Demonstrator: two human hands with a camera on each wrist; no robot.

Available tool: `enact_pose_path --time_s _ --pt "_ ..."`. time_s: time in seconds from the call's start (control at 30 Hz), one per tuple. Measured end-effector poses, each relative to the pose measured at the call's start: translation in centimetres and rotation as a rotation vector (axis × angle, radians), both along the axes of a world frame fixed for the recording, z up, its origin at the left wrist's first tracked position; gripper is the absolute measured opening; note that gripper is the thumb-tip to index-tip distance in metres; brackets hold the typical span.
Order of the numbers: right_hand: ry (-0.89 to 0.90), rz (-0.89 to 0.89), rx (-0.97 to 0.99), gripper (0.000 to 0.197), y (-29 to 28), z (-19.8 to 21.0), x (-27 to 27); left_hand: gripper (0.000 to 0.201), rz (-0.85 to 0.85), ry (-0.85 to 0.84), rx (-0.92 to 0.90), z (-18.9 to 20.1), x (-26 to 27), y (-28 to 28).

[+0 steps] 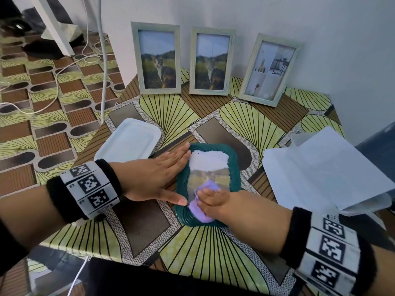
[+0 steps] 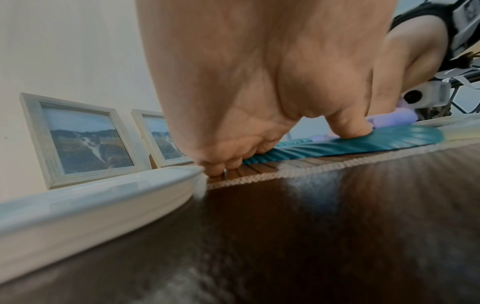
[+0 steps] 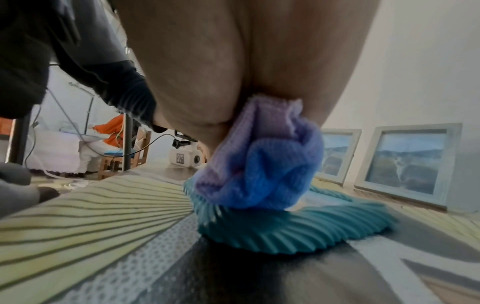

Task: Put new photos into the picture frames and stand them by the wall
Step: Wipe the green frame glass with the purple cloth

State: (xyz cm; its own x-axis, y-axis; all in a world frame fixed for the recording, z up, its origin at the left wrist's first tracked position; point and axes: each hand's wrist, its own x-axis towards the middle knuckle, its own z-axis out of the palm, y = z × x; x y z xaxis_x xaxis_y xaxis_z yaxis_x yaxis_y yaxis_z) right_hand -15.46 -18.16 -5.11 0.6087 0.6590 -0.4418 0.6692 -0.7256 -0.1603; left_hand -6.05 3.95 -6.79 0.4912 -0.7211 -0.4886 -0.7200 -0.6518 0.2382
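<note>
A teal ribbed picture frame [image 1: 234, 163] lies flat on the table with a cat photo under its glass. My left hand [image 1: 158, 176] lies flat along the frame's left edge, fingers straight, thumb on the lower rim [image 2: 345, 142]. My right hand [image 1: 215, 201] presses a bunched purple cloth [image 1: 202, 212] onto the lower part of the glass; in the right wrist view the cloth [image 3: 262, 164] sits over the frame's rim [image 3: 298, 232]. Three pale wooden frames stand against the wall: two with cat photos [image 1: 157, 58] [image 1: 211, 61] and one with a collage [image 1: 269, 70].
A white rectangular lid or tray [image 1: 128, 141] lies upside down just left of the teal frame. White sheets of paper [image 1: 324, 167] lie at the right. The table edge [image 1: 64, 246] runs close to me; cables trail over the floor at the left.
</note>
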Motion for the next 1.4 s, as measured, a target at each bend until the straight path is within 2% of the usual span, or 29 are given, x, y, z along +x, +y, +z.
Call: enact_pose_path --time_s 0.13,0.33,0.5,0.87,1.13,1.27,1.4 --pt "-0.039 -0.048 -0.046 0.06 -1.8 0.6 -0.7 0.109 0.002 0.011 0.005 -0.2 0.1 0.2" --pt "-0.089 -0.126 -0.201 0.06 -2.9 0.6 1.4 0.11 -0.006 -0.01 0.007 -0.5 0.1 0.1" --pt "-0.096 -0.242 -0.137 0.071 -2.7 -0.2 3.4 0.109 -0.013 -0.021 0.009 -0.4 0.1 0.1" --pt "-0.187 -0.367 -0.04 0.062 -0.1 -2.0 6.4 0.11 -0.012 -0.022 -0.01 -0.5 0.1 0.2" --pt "-0.114 -0.213 -0.046 0.067 3.0 -1.9 6.8 0.109 -0.018 -0.046 -0.008 -0.8 0.1 0.2" --pt "-0.019 -0.082 -0.192 0.082 3.9 -1.7 4.9 0.11 -0.015 -0.053 -0.013 -0.7 0.1 0.2" --pt "-0.047 -0.019 -0.07 0.06 2.5 -1.0 1.8 0.111 -0.013 -0.037 -0.013 -0.6 0.2 0.2"
